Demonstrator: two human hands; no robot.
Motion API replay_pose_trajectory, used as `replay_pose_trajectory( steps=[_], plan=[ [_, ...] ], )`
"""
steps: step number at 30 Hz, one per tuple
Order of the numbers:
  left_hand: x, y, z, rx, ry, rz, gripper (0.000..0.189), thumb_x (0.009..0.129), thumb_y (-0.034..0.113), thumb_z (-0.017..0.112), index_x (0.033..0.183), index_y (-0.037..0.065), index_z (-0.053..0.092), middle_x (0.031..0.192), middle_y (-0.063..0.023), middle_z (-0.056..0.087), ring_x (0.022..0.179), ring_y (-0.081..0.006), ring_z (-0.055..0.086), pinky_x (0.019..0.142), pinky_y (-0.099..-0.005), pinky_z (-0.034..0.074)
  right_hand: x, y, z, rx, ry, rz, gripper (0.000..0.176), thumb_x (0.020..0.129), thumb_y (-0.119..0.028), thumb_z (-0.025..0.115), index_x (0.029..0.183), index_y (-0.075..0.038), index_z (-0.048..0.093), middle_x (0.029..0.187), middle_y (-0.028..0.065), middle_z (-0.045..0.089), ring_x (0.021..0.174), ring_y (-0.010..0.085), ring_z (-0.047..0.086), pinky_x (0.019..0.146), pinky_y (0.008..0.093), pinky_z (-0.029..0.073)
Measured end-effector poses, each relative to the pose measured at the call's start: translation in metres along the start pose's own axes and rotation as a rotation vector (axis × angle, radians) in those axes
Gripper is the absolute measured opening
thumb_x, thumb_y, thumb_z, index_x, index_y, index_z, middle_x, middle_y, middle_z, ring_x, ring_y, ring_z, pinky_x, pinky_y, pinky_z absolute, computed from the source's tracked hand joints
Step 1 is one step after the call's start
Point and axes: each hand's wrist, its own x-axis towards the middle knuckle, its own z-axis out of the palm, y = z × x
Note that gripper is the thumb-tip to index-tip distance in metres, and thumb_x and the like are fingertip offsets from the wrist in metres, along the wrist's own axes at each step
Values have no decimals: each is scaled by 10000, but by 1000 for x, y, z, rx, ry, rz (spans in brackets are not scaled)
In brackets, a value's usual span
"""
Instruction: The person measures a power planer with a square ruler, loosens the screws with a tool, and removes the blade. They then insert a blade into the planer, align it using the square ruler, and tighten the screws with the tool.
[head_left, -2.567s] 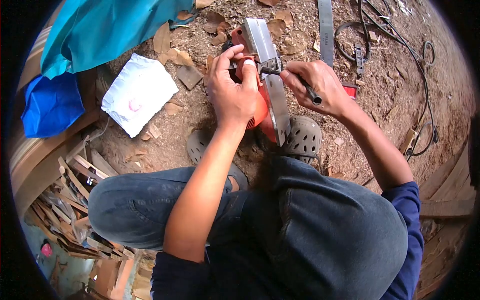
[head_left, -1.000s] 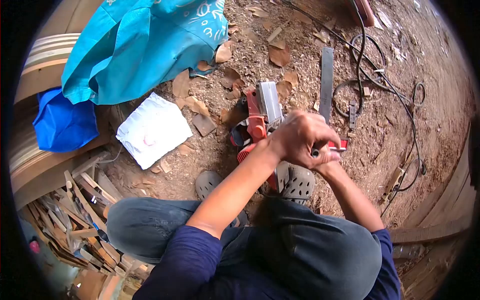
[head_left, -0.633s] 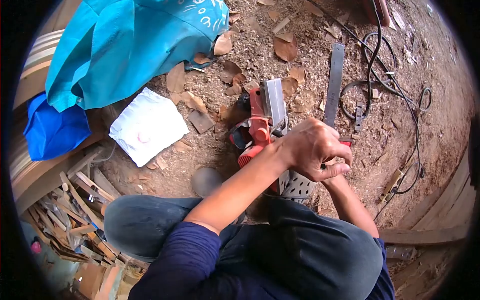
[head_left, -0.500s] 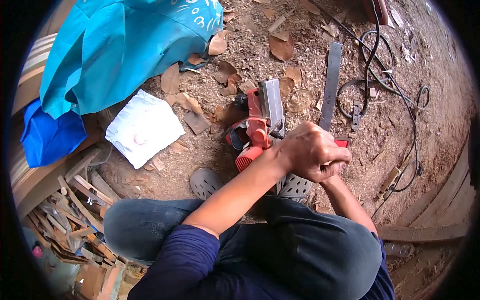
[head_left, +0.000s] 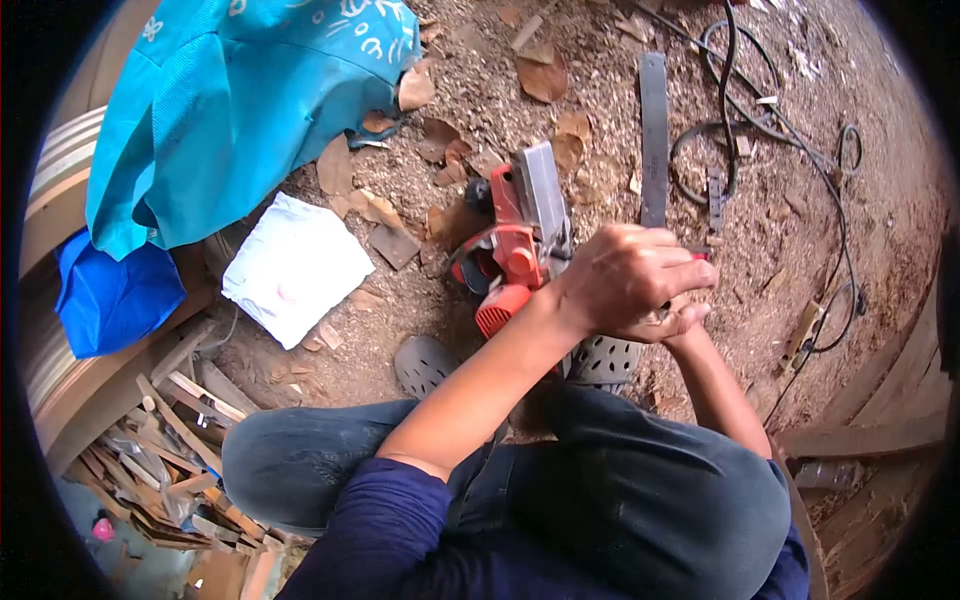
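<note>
My left hand (head_left: 630,282) is held in front of my knees, its fingers curled and its thumb bent in close to the index finger. What lies inside the grip is hidden. Under and behind it, my right hand (head_left: 686,336) shows little more than the wrist, so its fingers cannot be seen. Just beyond the knuckles a small red object (head_left: 703,255) peeks out. A red electric planer (head_left: 520,255) lies on the ground left of my hands, its flat metal sole turned sideways. Beyond the hands lies a steel ruler (head_left: 654,140).
Wood shavings and dry leaves (head_left: 542,75) cover the ground. Black cables (head_left: 790,130) coil at the right. A teal bag (head_left: 250,110), a white packet (head_left: 295,270) and a blue bag (head_left: 118,295) lie left. Wood offcuts (head_left: 175,440) pile up at lower left.
My left hand has turned slightly, and a gap now shows between its thumb and fingers. Less of the red object is visible. The whole view has shifted a little.
</note>
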Motion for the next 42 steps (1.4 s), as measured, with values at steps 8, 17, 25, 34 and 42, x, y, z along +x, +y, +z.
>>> replay_pose_trajectory(
  steps=[8, 17, 25, 34, 42],
  plan=[
    [-12, 11, 38, 75, 0, 116, 284, 860, 249, 805, 1135, 179, 789, 940, -6, 736, 927, -204, 708, 834, -356, 604, 25, -13, -12, 37, 141, -48, 594, 900, -266, 812, 1395, -37, 579, 1367, 138, 620, 1279, 280, 594, 1120, 447, 476],
    [-19, 4, 27, 156, 30, 9, 285, 807, 230, 787, 1079, 145, 771, 955, -24, 737, 927, -224, 706, 819, -397, 587, 39, -14, -10, 57, 182, -53, 580, 891, -269, 808, 1378, -37, 594, 1352, 149, 630, 1272, 294, 600, 1112, 456, 480],
    [-11, 2, 9, 95, -60, -112, 243, 899, 222, 774, 1103, 88, 763, 1001, -109, 755, 974, -302, 724, 885, -417, 591, 47, -14, -14, 67, 196, -55, 569, 884, -272, 805, 1362, -36, 607, 1339, 158, 639, 1266, 305, 605, 1105, 463, 484],
    [17, -28, 11, 109, -357, 9, 284, 945, 441, 743, 982, 162, 780, 871, -92, 771, 861, -289, 769, 693, -432, 597, 53, 0, 12, 121, 212, -58, 556, 875, -275, 801, 1345, -36, 622, 1324, 169, 650, 1259, 319, 611, 1097, 472, 489],
    [13, -29, 29, -8, -195, -1, 373, 1085, 389, 577, 827, 145, 692, 682, -88, 689, 663, -311, 722, 569, -430, 557, 38, 19, 26, 190, 235, -18, 546, 868, -278, 797, 1330, -36, 636, 1311, 178, 659, 1253, 330, 616, 1090, 480, 493]
  ],
)
